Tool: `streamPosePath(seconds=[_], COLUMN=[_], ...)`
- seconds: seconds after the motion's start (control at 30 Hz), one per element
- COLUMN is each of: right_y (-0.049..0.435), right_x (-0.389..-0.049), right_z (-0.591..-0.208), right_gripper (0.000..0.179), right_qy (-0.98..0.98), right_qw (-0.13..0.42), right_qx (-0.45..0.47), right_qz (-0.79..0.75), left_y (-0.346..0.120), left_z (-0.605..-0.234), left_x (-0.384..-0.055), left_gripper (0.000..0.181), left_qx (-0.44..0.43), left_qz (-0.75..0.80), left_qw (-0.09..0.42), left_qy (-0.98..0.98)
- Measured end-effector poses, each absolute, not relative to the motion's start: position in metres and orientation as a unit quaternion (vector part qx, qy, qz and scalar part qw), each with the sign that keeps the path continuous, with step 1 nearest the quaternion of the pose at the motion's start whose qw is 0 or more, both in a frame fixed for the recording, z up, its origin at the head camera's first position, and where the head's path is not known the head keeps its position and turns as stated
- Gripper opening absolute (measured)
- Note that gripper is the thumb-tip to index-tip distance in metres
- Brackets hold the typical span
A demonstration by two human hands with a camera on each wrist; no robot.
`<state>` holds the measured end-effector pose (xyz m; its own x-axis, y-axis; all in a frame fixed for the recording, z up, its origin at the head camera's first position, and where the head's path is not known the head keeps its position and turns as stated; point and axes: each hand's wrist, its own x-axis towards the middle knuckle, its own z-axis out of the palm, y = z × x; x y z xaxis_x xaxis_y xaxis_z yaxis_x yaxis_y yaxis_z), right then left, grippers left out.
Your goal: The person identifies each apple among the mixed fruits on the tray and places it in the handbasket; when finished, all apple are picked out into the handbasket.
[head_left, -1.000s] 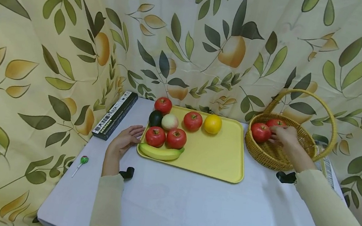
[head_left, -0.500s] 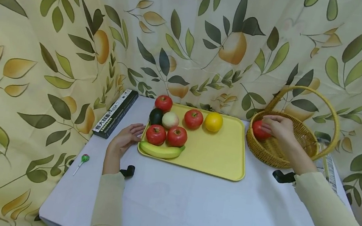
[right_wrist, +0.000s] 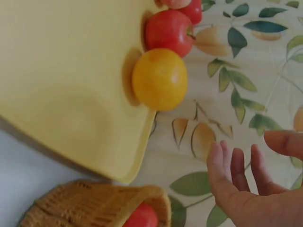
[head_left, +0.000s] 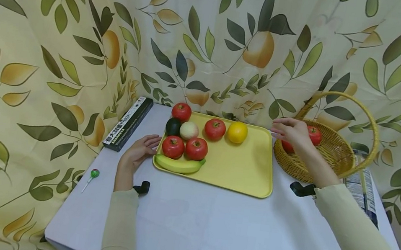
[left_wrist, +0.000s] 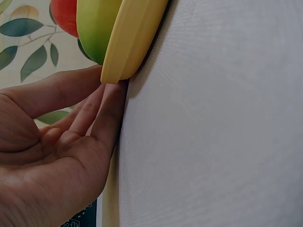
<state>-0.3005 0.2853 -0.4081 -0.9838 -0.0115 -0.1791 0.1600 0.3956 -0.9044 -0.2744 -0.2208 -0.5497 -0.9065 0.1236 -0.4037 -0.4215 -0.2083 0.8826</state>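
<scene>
While the left grip stays at the left edge of the yellow tray, just beside the banana, with its relaxed fingers against the rim and nothing lifted, the change is all on the other side. Half a second ago the right grip was over the basket, above an apple; now it has moved left, across the basket's rim toward the tray, and the right wrist view shows its fingers spread wide and holding nothing. Two red apples lie inside the basket, the nearer apple mostly hidden by that grip and the farther apple showing past the wrist. This suggests both are settled there and the right grip is free. Farther back on the tray, the yellow fruit sits just beside a red apple, with the leaf-print curtain hanging behind.
</scene>
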Motion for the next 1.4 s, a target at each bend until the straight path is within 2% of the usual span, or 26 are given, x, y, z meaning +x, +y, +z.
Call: streamPosePath(seconds=[0.9, 1.4], right_y=[0.203, 0.16], right_x=[-0.307, -0.307], right_z=[-0.419, -0.457], right_gripper=[0.039, 0.042], right_qy=[0.79, 0.781], right_qw=[0.165, 0.205], right_qx=[-0.041, -0.037], right_qz=[-0.589, -0.589], left_y=[-0.221, -0.222], left_z=[-0.552, -0.55], left_x=[-0.275, -0.274], left_gripper=[0.082, 0.081], left_qx=[-0.133, -0.126], left_qz=[0.771, 0.766], left_qw=[0.18, 0.18], left_qy=[0.596, 0.604])
